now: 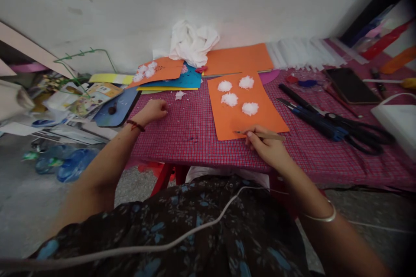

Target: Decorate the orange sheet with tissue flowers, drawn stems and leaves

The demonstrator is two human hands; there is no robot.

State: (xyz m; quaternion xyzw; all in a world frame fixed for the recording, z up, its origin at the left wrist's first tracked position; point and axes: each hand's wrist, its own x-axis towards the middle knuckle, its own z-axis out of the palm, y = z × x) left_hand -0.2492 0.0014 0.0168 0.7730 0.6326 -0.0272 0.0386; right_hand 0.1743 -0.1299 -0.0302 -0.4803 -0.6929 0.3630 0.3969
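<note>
My right hand (266, 143) grips a thin pencil-like stick (260, 135), its tip resting on the near edge of an orange paper sheet (234, 117). Several white fluffy paper tufts (250, 108) lie on that sheet. My left hand (153, 110) rests curled on the red checked tablecloth (188, 132) at the table's left edge, close to a small white scrap (180, 95); nothing shows in its fingers.
Black-and-blue scissors (344, 126), a dark phone (351, 85) and white strips (302, 52) lie to the right. Further orange, blue and yellow sheets (169, 75) and a white cloth (192, 43) sit by the wall. Papers and plastic bottles (65, 162) clutter the floor at left.
</note>
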